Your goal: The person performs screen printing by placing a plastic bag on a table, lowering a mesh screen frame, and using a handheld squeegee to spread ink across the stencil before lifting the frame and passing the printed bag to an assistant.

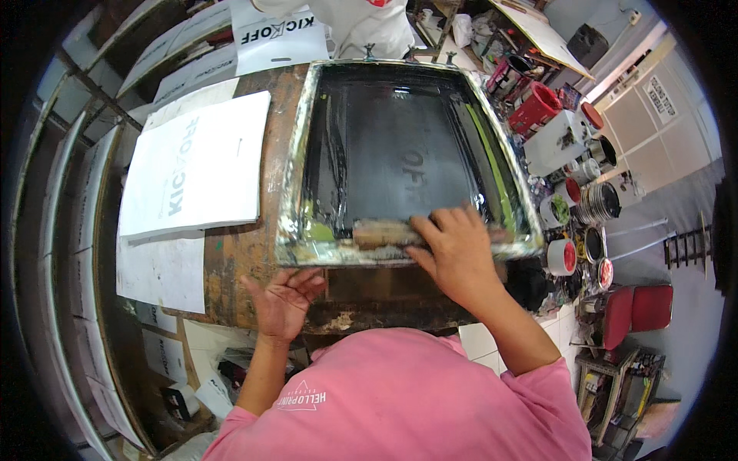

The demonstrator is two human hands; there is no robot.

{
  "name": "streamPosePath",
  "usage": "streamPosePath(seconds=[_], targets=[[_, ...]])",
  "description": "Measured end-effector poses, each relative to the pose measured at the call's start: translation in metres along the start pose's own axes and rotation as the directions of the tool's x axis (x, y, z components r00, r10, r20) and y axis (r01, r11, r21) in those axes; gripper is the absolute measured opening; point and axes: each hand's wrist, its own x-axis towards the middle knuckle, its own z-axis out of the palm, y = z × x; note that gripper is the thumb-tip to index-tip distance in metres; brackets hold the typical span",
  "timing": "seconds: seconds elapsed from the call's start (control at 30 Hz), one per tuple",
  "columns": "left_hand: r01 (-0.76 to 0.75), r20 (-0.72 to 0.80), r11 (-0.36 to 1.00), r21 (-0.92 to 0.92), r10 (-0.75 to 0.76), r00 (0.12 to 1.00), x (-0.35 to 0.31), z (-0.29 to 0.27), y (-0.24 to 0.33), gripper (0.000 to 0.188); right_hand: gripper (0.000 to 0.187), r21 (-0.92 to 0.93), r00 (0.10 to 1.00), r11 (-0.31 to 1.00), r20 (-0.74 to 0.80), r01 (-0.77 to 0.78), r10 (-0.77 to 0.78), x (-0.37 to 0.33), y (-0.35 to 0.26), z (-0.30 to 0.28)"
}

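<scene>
A screen-printing frame [290, 192] with a paint-smeared rim lies on the wooden table, its dark mesh wet with black ink. My right hand [459, 250] is closed around a wooden-handled squeegee [378, 233] at the near end of the mesh. Just off the frame's near left corner, my left hand [288, 303] has its palm turned up, fingers loosely bent and apart, holding nothing. Left of the frame lies a stack of white printed bags [204, 165]. Whatever lies under the screen is mostly hidden.
Across the table stands a person in a white shirt [373, 31], beside a white printed bag [280, 46]. Racks [81, 200] with more white bags line the left. Ink tubs and a red bucket [536, 107] crowd the right side, with a red chair [634, 315] farther out.
</scene>
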Motion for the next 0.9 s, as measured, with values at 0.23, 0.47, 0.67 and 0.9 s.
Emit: streamPosePath(seconds=[0.23,0.47,0.67,0.9], targets=[[-0.331,0.461,0.827,0.455,0.1,0.882,0.047,0.074,0.034,0.112,0.032,-0.23,0.801,0.97,-0.565,0.078,-0.199,0.092,0.023,-0.079],[0.173,-0.014,-0.818,0.548,0.197,0.98,0.077,0.006,-0.038,0.107,0.038,-0.016,0.851,0.994,-0.517,0.105,-0.098,0.143,0.032,-0.13],[0.141,-0.037,-0.802,0.58,0.147,0.988,0.081,0.005,-0.044,0.117,0.04,-0.031,0.818,0.999,-0.573,0.029,-0.041,0.164,0.028,-0.143],[-0.103,0.224,-0.268,0.958,0.471,0.853,0.134,0.058,-0.019,0.061,0.038,0.008,0.843,0.999,-0.537,0.034,-0.025,0.184,0.033,-0.15]])
